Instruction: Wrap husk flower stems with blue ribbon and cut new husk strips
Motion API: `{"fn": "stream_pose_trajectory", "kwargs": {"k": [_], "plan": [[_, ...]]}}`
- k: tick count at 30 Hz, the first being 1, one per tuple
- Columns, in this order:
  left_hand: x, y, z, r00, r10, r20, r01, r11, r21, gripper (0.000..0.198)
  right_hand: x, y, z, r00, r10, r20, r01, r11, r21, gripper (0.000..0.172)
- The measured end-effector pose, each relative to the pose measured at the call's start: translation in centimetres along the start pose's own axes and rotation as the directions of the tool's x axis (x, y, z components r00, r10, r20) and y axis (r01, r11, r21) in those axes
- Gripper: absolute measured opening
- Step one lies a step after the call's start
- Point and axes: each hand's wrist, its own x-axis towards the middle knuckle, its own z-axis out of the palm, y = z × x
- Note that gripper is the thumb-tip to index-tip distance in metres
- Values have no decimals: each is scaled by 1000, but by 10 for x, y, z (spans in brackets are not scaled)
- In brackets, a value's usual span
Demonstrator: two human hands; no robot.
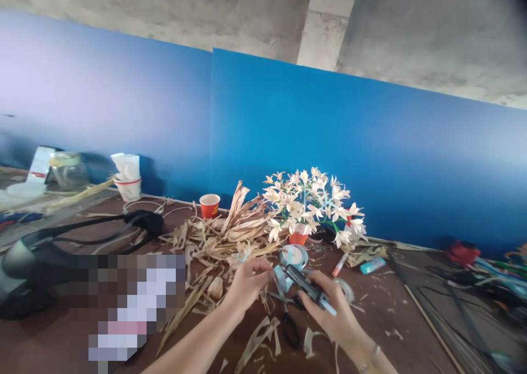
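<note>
Black tool (303,282) is gripped by the right hand (332,303), left hand (248,282) narrowed, contents unclear; best kept steady, scissors (290,330) avoided between them.

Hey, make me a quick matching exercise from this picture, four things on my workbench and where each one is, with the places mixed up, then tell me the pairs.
Things:
1. White flowers
2. Scissors
3. Black tool
4. Glass jar

Places:
A. Gripped in the right hand
B. At the far left, near the blue wall
C. Spreading above a red cup
D. Lying on the brown table, between the two forearms

Right pairs: 1-C, 2-D, 3-A, 4-B
</note>
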Motion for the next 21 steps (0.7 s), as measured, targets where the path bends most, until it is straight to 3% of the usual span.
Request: {"fn": "stream_pose_trajectory", "kwargs": {"k": [4, 15, 21], "plan": [[0, -1, 1, 999, -53, 6, 53, 998, -39, 15, 3, 3, 3, 979, 22, 204, -28, 999, 26, 4], [-3, 0, 3, 987, -154, 40, 158, 982, -106, 28, -3, 8, 8, 976, 37, 217, -62, 992, 110, 6], [-11, 10, 2, 967, -221, 128, 246, 940, -237, 27, -2, 5, 4, 965, 41, 260, -85, 983, 161, 11]]}}
